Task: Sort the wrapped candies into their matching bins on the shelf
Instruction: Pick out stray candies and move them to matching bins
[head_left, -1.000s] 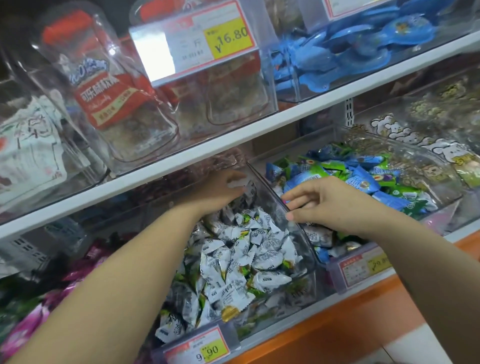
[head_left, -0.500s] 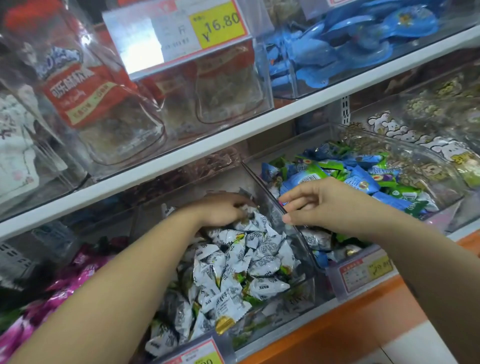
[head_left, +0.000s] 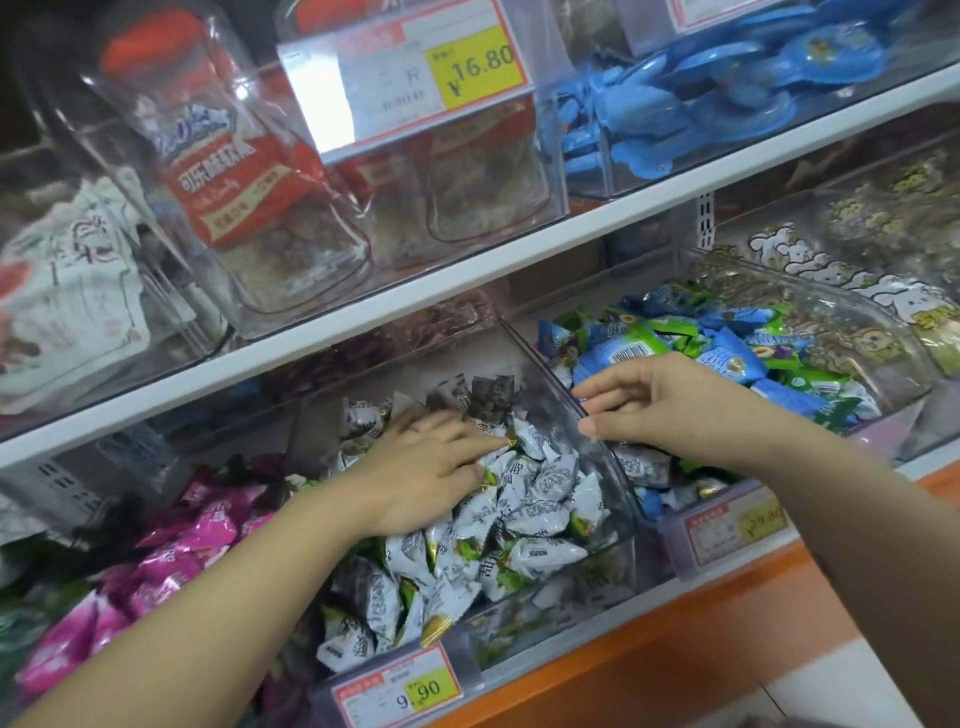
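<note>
I am in the middle of sorting, working through the pile in the middle clear bin (head_left: 618, 499) on the lower shelf (head_left: 675, 649). My left hand (head_left: 431, 478) lies flat on the white-and-green wrapped candies (head_left: 540, 499), palm down and fingers straight and slightly spread. It presses on the heap rather than pinching any one piece.

My right hand (head_left: 670, 405) hangs over the clear wall that parts this bin from the right bin (head_left: 883, 332), where the blue and green candies (head_left: 737, 358) are heaped. Its fingers are loosely straight with the thumb apart beneath them, and no candy shows between them. Whether the fingertips touch the wall's rim I cannot tell.

I judge the step to be raking through the white-and-green pile for strays. A few white-and-green wrappers seem to lie at the near end of the right bin, under my right wrist. The next move calls for curling my fingers round a misplaced piece and carrying it over the wall without spilling its neighbours.

A second ago my left hand was reaching to the far end of the bin. It has since come nearer and flattened onto the middle of the heap. My right hand has hardly moved from the wall. The pink candies (head_left: 208, 530) to the left lie untouched.
</note>
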